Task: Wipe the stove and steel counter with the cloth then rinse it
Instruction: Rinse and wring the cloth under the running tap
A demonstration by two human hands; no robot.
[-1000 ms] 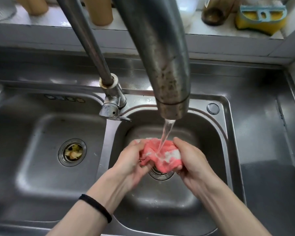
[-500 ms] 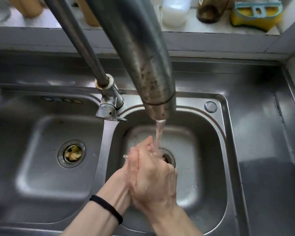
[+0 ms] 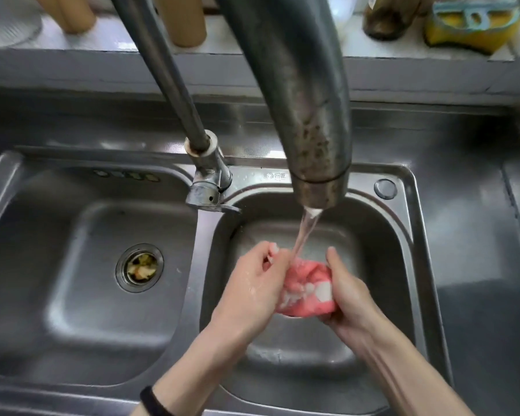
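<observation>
The pink-and-white cloth point(image 3: 308, 291), wet and bunched, sits under the faucet point(image 3: 306, 115) stream in the right basin point(image 3: 382, 235). The left hand point(image 3: 254, 291) and right hand point(image 3: 347, 298) both grip it, well clear of the basin walls; the empty left basin point(image 3: 57, 265) lies at 9 o'clock.

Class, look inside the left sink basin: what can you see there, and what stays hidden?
Inside the left basin lies a round drain strainer holding yellowish food scraps. Whatever lies beneath the scraps, down the drain, is covered.
</observation>
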